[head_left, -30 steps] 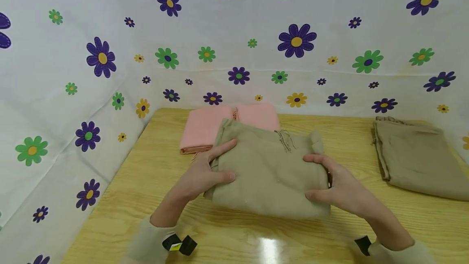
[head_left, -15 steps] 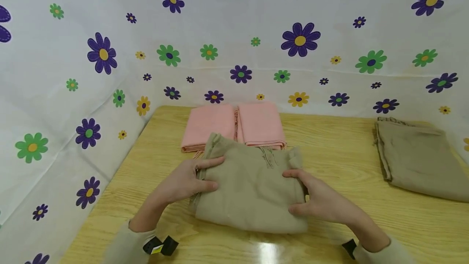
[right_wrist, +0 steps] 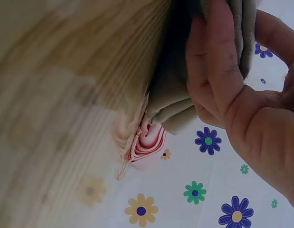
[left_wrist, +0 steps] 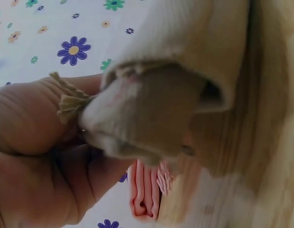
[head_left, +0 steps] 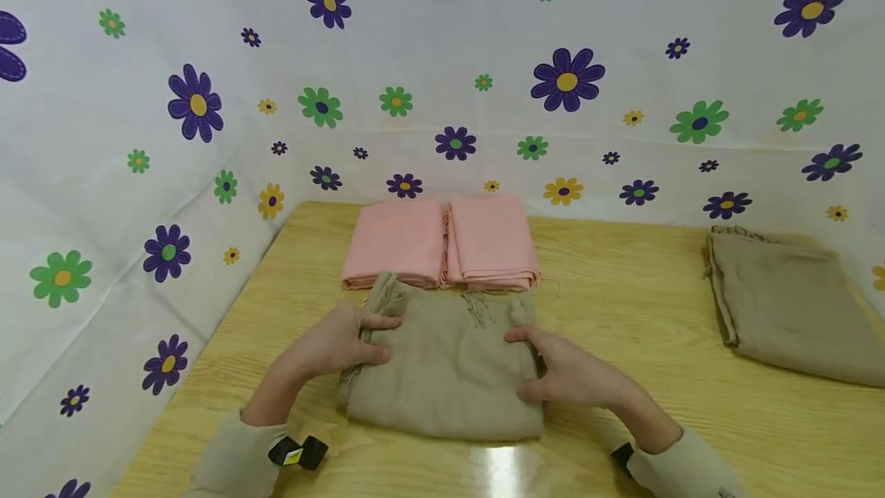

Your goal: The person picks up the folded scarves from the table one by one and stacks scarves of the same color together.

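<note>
While my left hand (head_left: 339, 344) grips the left edge of the folded tan cloth (head_left: 445, 375), thumb on top and fingers tucked underneath, the bundle sits low on the wooden table (head_left: 643, 313), just in front of me. From the left wrist view I can see the fringe and the rolled layers of the tan cloth (left_wrist: 151, 114) pinched against my palm, so that hand is closed on the fabric.

Moving across, the cloth is already folded into a thick, roughly square packet with its fringed edge turned toward the back. That far edge lies just in front of the two folded pink cloths (head_left: 442, 243), which rest side by side near the flowered backdrop (head_left: 442, 60); I cannot tell whether it touches them or merely sits close.

My right hand (head_left: 563, 375) holds the right edge in the same manner, fingers curled round the layers, as the right wrist view confirms on the tan cloth (right_wrist: 184, 95).

Further right, well apart, a second tan cloth (head_left: 788, 306) lies flatter and looser, folded only once or twice by the look of it. I judge the folding of the piece in my hands to be finished and its placing nearly so; the looser one looks like the work left.
</note>
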Action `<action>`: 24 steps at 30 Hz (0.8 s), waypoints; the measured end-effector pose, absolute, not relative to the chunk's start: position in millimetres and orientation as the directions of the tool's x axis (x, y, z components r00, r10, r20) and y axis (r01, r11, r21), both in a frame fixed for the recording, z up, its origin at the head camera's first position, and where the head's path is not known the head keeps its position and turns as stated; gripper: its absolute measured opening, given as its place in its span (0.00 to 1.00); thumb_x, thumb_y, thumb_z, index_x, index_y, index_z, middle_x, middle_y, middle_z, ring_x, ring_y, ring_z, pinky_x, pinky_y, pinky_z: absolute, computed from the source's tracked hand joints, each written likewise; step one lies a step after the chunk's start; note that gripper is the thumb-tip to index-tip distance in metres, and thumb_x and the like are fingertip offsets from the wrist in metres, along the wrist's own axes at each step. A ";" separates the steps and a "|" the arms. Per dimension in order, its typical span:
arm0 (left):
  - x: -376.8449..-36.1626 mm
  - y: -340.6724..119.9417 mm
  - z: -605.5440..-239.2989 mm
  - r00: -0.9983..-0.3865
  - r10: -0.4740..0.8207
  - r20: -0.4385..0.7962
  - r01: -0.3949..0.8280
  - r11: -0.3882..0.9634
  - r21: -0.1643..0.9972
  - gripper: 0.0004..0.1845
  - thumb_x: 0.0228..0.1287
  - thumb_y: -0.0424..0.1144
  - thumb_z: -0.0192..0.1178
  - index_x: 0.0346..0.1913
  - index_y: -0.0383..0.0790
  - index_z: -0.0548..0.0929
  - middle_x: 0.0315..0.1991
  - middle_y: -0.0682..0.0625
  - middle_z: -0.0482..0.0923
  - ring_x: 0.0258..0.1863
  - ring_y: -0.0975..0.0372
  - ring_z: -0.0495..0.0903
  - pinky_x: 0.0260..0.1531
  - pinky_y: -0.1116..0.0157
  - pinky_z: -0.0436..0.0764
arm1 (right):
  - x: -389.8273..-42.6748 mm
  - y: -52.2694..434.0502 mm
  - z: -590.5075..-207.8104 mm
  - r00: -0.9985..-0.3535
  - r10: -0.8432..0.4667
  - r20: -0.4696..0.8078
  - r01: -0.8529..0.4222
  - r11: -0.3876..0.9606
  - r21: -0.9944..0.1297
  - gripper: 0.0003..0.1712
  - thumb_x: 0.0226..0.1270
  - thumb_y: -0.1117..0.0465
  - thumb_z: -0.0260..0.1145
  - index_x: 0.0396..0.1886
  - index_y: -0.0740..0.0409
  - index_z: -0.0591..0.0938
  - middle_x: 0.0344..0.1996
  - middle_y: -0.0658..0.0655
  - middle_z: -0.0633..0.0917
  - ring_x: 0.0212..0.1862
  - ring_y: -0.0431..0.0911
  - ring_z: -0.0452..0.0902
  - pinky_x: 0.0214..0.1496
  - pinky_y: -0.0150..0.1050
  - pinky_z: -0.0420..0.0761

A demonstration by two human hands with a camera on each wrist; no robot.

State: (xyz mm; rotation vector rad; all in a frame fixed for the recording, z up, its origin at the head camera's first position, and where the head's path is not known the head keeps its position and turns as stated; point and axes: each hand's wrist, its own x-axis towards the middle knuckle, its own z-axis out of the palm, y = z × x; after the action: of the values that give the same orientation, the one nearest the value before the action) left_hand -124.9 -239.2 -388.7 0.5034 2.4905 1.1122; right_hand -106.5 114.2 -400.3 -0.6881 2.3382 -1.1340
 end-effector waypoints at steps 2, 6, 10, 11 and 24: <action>-126.3 -240.8 -392.5 -0.858 0.474 -0.199 0.183 0.643 0.744 0.25 0.61 0.34 0.69 0.62 0.35 0.80 0.62 0.32 0.74 0.31 0.67 0.76 0.28 0.68 0.78 | -106.4 113.5 -401.1 -0.762 -0.615 -0.204 -0.211 0.533 -0.819 0.39 0.59 0.65 0.72 0.68 0.64 0.67 0.51 0.62 0.75 0.42 0.48 0.71 0.39 0.39 0.77; -129.0 -242.8 -398.3 -0.850 0.480 -0.216 0.192 0.665 0.722 0.25 0.62 0.34 0.68 0.63 0.36 0.80 0.65 0.31 0.71 0.39 0.63 0.80 0.30 0.66 0.81 | -104.8 113.4 -400.4 -0.745 -0.627 -0.229 -0.198 0.535 -0.821 0.39 0.61 0.64 0.72 0.69 0.66 0.67 0.53 0.65 0.75 0.40 0.49 0.74 0.37 0.42 0.81; -129.4 -241.0 -402.8 -0.864 0.456 -0.214 0.231 0.736 0.637 0.27 0.61 0.36 0.69 0.64 0.42 0.79 0.65 0.37 0.73 0.45 0.60 0.80 0.40 0.62 0.81 | -103.7 114.0 -400.7 -0.760 -0.619 -0.199 -0.283 0.591 -0.756 0.40 0.60 0.59 0.74 0.69 0.67 0.68 0.63 0.68 0.72 0.57 0.55 0.73 0.57 0.51 0.75; -128.9 -240.4 -403.2 -0.866 0.453 -0.213 0.239 0.748 0.619 0.27 0.61 0.36 0.70 0.65 0.43 0.78 0.65 0.38 0.73 0.47 0.58 0.79 0.43 0.60 0.80 | -103.6 114.1 -400.7 -0.767 -0.611 -0.197 -0.295 0.609 -0.737 0.40 0.60 0.58 0.74 0.68 0.67 0.69 0.64 0.68 0.72 0.61 0.55 0.70 0.60 0.52 0.72; -123.7 -239.6 -400.4 -0.866 0.451 -0.217 0.262 0.779 0.570 0.38 0.58 0.35 0.72 0.69 0.36 0.66 0.60 0.33 0.75 0.52 0.51 0.78 0.52 0.51 0.76 | -102.1 115.1 -400.8 -0.797 -0.557 -0.233 -0.299 0.699 -0.649 0.44 0.59 0.52 0.75 0.72 0.60 0.67 0.53 0.62 0.74 0.47 0.47 0.73 0.49 0.48 0.76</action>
State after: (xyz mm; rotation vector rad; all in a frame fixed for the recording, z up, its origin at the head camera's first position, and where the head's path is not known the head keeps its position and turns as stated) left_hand -123.7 -239.6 -400.4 0.5454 2.6289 0.7692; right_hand -102.1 115.1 -400.8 -0.6624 2.4930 -0.8497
